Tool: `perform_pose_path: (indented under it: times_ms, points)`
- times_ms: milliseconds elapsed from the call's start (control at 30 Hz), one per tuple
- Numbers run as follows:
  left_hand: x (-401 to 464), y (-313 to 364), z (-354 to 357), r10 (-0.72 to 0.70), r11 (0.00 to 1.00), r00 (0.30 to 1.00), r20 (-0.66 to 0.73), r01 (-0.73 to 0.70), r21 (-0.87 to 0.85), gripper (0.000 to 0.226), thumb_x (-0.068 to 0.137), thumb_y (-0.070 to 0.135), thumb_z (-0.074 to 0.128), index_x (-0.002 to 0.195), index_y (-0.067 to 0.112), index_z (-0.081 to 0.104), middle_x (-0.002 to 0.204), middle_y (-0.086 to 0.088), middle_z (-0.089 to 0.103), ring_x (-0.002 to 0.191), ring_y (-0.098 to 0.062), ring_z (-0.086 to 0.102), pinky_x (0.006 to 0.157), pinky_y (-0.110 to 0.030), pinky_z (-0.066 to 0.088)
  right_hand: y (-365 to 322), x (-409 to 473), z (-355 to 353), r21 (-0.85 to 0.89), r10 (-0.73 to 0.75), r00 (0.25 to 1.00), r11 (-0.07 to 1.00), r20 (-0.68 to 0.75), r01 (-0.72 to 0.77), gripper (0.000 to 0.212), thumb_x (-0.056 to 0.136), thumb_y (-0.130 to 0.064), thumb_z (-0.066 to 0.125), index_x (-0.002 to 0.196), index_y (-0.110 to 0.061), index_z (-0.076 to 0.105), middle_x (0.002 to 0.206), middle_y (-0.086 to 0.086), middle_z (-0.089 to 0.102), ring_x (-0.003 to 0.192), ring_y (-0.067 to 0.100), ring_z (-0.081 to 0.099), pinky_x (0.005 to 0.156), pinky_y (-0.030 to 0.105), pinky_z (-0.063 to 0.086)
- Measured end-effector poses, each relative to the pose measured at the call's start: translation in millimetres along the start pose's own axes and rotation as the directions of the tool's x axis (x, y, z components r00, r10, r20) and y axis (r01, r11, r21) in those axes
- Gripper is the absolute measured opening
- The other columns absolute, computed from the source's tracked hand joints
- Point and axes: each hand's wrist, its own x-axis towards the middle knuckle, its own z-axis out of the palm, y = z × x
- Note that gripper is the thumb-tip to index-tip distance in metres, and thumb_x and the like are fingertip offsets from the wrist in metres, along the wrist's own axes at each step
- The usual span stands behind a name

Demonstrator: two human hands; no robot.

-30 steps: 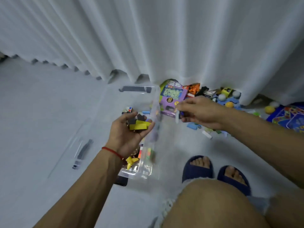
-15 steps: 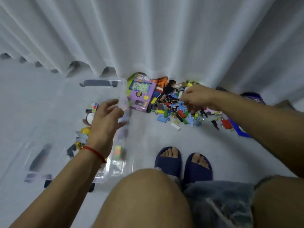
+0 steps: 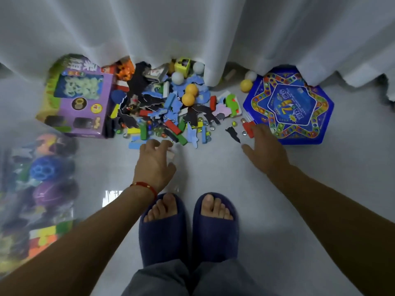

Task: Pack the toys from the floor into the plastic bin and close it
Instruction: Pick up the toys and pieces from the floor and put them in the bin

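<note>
Both hands have left the bin side and now reach down toward the toy pile (image 3: 168,112); a second ago our left hand (image 3: 155,162) held blocks over the bin, now it hovers empty, fingers loosely spread and curling at the pile's near edge. Our right hand (image 3: 264,146) lies flat, fingers straight, fingertips touching a red block (image 3: 248,128) beside the blue hexagonal game box (image 3: 299,107).

Plastic bin (image 3: 36,199) sits at far left, clear-walled, blurred; through it we make out ball shapes and bright blocks already packed. No lid in view.

Progress, as we judge it: partly done. Most loose pieces remain on the floor against the white curtain (image 3: 192,28).

Materials: pile mixes glossy rectangular blocks, flat foam-like cutouts in blue and black, glassy marbles, smooth orange and white balls (image 3: 189,95). Purple cardboard box (image 3: 81,103) at pile's left. Floor pale, glossy tile (image 3: 213,171). We wear navy slippers (image 3: 188,227).
</note>
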Motion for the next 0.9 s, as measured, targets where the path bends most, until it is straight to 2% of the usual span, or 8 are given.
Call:
perform_pose_path:
  times_ms: [133,267,433,533,667,767,833,900]
  points:
    - [12,-6,32,0.063,0.995,0.988,-0.138,-0.052,0.08,0.044,0.068,0.003,0.075,0.11,0.003,0.065,0.101,-0.02,0.054,0.094,-0.041,0.048,0.076,-0.045,0.048,-20,1,39,-0.163,0.043,0.988,0.984,-0.147,-0.068,0.081,0.09,-0.057,0.058,0.152,-0.014,0.028,0.154,0.017,0.03,0.133,0.039,0.038,0.096,0.053,0.047]
    - [13,-10,47,0.163,0.981,0.959,-0.234,-0.133,0.14,0.024,0.076,0.001,0.072,0.099,0.001,0.068,0.096,-0.02,0.057,0.089,-0.041,0.05,0.076,-0.047,0.044,-35,-4,58,-0.128,0.061,0.974,0.988,-0.219,-0.091,0.071,0.094,-0.05,0.057,0.151,-0.014,0.034,0.153,0.014,0.034,0.134,0.035,0.038,0.096,0.05,0.045]
    - [19,-14,47,0.206,0.973,0.97,-0.131,-0.189,0.136,0.025,0.079,0.016,0.08,0.098,0.007,0.068,0.097,-0.015,0.057,0.088,-0.035,0.05,0.076,-0.039,0.042,-33,-7,65,-0.033,-0.04,0.958,0.999,-0.285,0.032,0.054,0.089,-0.037,0.07,0.134,-0.015,0.05,0.129,0.011,0.051,0.114,0.029,0.051,0.084,0.041,0.048]
    - [22,-10,46,0.234,0.966,0.966,-0.112,-0.218,0.143,0.024,0.084,0.024,0.075,0.097,0.007,0.065,0.091,-0.012,0.056,0.082,-0.03,0.047,0.067,-0.041,0.044,-34,-4,65,0.018,-0.029,0.959,0.999,-0.282,0.036,0.056,0.089,-0.039,0.07,0.131,-0.01,0.048,0.121,0.013,0.053,0.103,0.026,0.055,0.079,0.037,0.053]
    - [19,10,44,0.136,0.988,0.979,-0.15,-0.145,-0.047,0.023,0.089,0.029,0.069,0.098,0.009,0.062,0.091,-0.005,0.055,0.083,-0.022,0.048,0.071,-0.032,0.041,-40,2,65,-0.03,-0.058,0.973,0.998,-0.225,0.052,0.055,0.094,-0.039,0.065,0.135,-0.007,0.045,0.121,0.014,0.049,0.096,0.023,0.057,0.067,0.027,0.048]
    - [18,30,42,0.017,0.966,0.991,-0.13,-0.05,-0.252,0.018,0.089,0.028,0.07,0.095,0.013,0.061,0.088,0.003,0.057,0.078,-0.014,0.05,0.069,-0.024,0.043,-41,5,60,-0.092,-0.127,0.977,0.989,-0.17,0.113,0.041,0.097,-0.03,0.061,0.131,-0.01,0.048,0.124,0.014,0.047,0.097,0.021,0.056,0.07,0.022,0.043]
    - [18,39,41,-0.056,0.922,0.995,-0.081,0.02,-0.386,0.016,0.09,0.031,0.069,0.094,0.017,0.061,0.087,0.006,0.06,0.078,-0.008,0.054,0.067,-0.017,0.045,-39,8,59,-0.245,-0.226,0.972,0.948,-0.067,0.204,0.035,0.098,-0.022,0.051,0.131,-0.01,0.047,0.129,0.013,0.043,0.107,0.021,0.05,0.074,0.021,0.04]
    - [19,43,42,-0.104,0.883,0.994,-0.026,0.08,-0.462,0.016,0.091,0.033,0.067,0.095,0.019,0.062,0.086,0.006,0.063,0.079,-0.008,0.057,0.065,-0.016,0.048,-40,11,57,-0.301,-0.281,0.96,0.915,-0.002,0.267,0.04,0.096,-0.017,0.035,0.133,-0.006,0.045,0.132,0.015,0.042,0.112,0.022,0.049,0.073,0.023,0.035]
